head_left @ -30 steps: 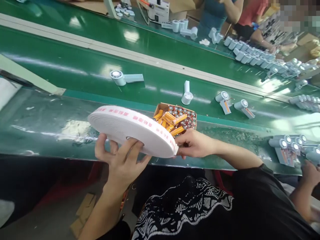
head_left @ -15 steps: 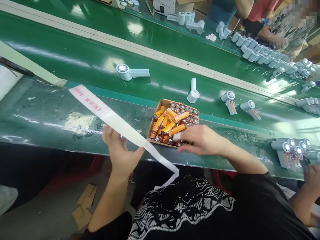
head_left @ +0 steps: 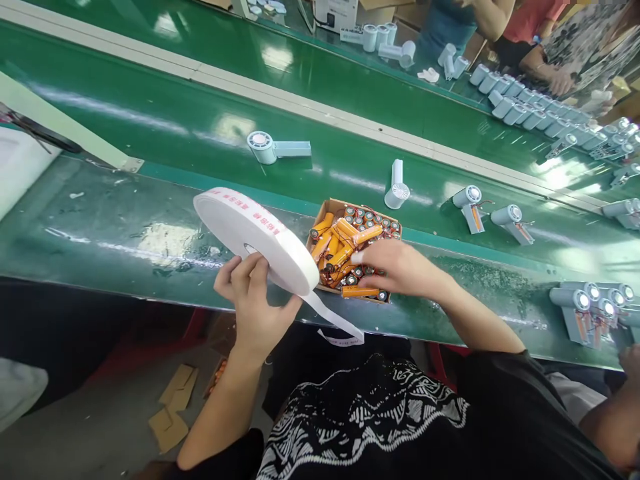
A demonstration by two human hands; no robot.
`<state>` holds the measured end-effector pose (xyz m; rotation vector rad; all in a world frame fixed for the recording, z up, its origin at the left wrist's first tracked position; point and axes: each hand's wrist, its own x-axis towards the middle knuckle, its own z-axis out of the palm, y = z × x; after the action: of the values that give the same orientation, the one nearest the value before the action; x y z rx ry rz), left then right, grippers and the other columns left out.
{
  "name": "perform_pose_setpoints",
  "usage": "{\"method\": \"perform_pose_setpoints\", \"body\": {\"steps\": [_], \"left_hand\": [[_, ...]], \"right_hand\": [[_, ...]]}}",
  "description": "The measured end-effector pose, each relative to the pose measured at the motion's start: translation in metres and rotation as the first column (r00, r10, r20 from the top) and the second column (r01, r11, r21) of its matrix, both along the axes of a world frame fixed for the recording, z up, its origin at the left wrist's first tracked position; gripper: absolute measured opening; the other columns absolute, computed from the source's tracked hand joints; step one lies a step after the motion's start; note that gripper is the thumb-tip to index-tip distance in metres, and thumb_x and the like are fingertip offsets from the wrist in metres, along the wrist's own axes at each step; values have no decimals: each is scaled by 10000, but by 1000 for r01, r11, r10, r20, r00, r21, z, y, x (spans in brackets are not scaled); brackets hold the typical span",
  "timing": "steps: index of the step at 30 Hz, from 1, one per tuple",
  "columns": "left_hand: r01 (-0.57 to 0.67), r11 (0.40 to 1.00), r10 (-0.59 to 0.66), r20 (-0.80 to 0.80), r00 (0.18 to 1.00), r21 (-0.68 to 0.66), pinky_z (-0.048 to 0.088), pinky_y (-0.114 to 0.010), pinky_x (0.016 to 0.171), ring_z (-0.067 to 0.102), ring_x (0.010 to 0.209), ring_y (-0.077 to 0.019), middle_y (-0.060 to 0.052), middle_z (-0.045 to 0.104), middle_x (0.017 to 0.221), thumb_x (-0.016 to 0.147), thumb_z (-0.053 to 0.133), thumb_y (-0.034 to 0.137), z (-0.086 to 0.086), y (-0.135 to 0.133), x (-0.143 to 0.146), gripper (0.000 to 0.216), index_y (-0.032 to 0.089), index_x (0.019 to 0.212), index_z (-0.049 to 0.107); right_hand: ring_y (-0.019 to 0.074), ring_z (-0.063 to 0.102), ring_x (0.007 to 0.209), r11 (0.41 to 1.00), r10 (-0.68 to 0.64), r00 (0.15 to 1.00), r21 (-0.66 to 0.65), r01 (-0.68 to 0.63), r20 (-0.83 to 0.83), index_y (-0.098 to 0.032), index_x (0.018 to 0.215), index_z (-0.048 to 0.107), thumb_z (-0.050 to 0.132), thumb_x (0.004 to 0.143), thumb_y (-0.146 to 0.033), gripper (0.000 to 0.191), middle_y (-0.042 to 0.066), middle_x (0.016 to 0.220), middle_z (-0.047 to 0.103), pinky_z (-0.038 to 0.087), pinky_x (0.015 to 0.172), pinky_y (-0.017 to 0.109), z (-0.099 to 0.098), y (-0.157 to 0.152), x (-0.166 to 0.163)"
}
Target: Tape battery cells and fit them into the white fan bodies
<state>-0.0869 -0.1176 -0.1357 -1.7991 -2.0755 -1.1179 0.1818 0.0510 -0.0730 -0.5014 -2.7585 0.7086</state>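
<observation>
My left hand (head_left: 254, 300) grips a large white roll of tape with red print (head_left: 255, 237), held tilted above the near green table edge; a loose tail of tape (head_left: 340, 330) hangs from it toward my body. My right hand (head_left: 397, 267) rests over a small cardboard box (head_left: 333, 207) filled with orange cylindrical batteries (head_left: 345, 243), fingers bent among them with a small white piece at the fingertip. Whether it holds a battery is hidden.
Light blue handheld fans (head_left: 273, 148) lie spaced along the green conveyor belt (head_left: 175, 127), with more (head_left: 583, 303) clustered at the right and many (head_left: 525, 110) at the far side, where other people (head_left: 500, 27) work. Cardboard scraps (head_left: 173, 410) lie on the floor.
The tape roll tipped up and then came back tilted in my left hand. My right hand let go of the tape end and moved into the battery box.
</observation>
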Motion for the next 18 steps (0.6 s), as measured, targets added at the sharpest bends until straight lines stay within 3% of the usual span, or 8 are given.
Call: {"method": "perform_pose_setpoints", "body": {"steps": [3,7,12,15,18], "left_hand": [[-8,1000,8,7,1000,-30,440,-696,1208,479,1417,-421,-146,588,1349,834,827,314,-4,1,2,776,318,1505,438],[9,1000,-9,4,1000,-29,439,-671,1198,473,1408,-422,-156,589,1361,843,817,302,-7,0,6,767,294,1509,435],[41,998,-39,-35,999,44,442,-627,1158,469,1376,-429,-175,603,1349,824,828,273,-11,0,4,786,245,1518,460],[57,996,-53,-54,997,73,436,-607,1147,465,1360,-426,-181,615,1329,815,835,265,-13,-1,2,781,225,1512,483],[64,995,-60,-59,996,72,436,-599,1141,460,1360,-423,-186,616,1337,810,839,248,-14,-1,2,798,223,1524,481]], "right_hand": [[243,731,1075,977,155,985,137,-164,70,-197,1157,784,558,1141,-458,346,84,1108,822,560,949,394,-10,-11,-3],[248,720,1027,966,100,993,233,-113,69,-166,1135,764,560,1141,-415,322,104,1040,805,572,881,388,-13,-29,-1],[237,750,963,963,134,990,240,-120,-44,-142,1137,762,605,1121,-323,241,138,1109,812,645,840,386,-16,-39,6],[215,793,974,996,-13,974,87,34,-225,-206,1213,775,624,1109,-274,196,91,1083,833,680,874,371,-20,-40,14],[196,817,942,945,-317,899,-183,271,-303,-277,1269,782,644,1091,-298,226,45,1079,845,698,862,351,-22,-37,19]]}}
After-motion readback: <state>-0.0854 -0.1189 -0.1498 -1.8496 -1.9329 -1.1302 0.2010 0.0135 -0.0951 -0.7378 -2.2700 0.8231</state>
